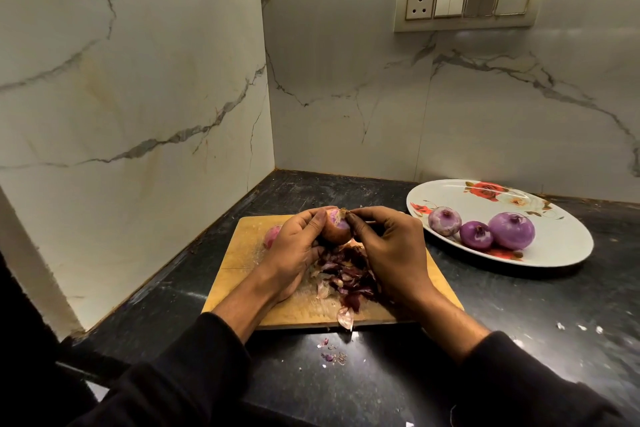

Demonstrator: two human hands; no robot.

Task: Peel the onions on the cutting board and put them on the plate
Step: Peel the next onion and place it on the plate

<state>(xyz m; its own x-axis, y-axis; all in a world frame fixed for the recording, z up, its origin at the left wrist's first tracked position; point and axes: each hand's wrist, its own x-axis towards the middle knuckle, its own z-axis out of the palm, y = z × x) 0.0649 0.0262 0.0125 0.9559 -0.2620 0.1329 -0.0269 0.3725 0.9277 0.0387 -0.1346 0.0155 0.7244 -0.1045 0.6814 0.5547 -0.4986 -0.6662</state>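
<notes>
Black sleeves [194,374] cover both arms at the near edge of the dark counter [519,305]. Fingers of the left hand [294,246] curl around a half-peeled onion [336,229] and hold it up over the far part of the wooden cutting board [242,253]. The top of this onion is bare and purple, and the lower part has brown skin on it. The right hand [391,246] pinches a bit of skin at the top of the onion between thumb and first finger, and its other fingers are bent loosely.

Under the hands, a pile of onion peels [346,274] lies in the middle of the board. One pale peel [346,317] hangs at the board's near edge. Tiny peel bits [330,352] lie on the counter just in front of the board. Another onion [272,236], pink and partly hidden by the left hand, sits near the board's far left corner.

To the right of the board, near the back wall, sits a white oval plate [561,246] with red flowers on it. Three peeled purple onions lie on the plate: a pale onion [444,221] on the left, a small onion [477,235] in the middle touching it, and a big onion [512,230] on the right, touching the small one.

On the marble wall [138,80] above the plate is a switch panel [469,0] with a socket.
</notes>
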